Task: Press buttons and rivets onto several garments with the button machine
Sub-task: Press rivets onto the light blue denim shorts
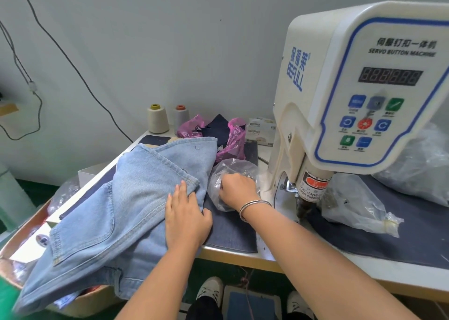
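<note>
Beside the button machine (364,96), right hand (237,186) grips bag (233,171).

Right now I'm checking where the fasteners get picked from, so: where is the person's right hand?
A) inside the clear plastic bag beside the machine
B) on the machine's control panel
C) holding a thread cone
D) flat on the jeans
A: the right hand reaches, fingers curled, into the clear plastic bag, while the left hand lies flat on the jeans.
</note>
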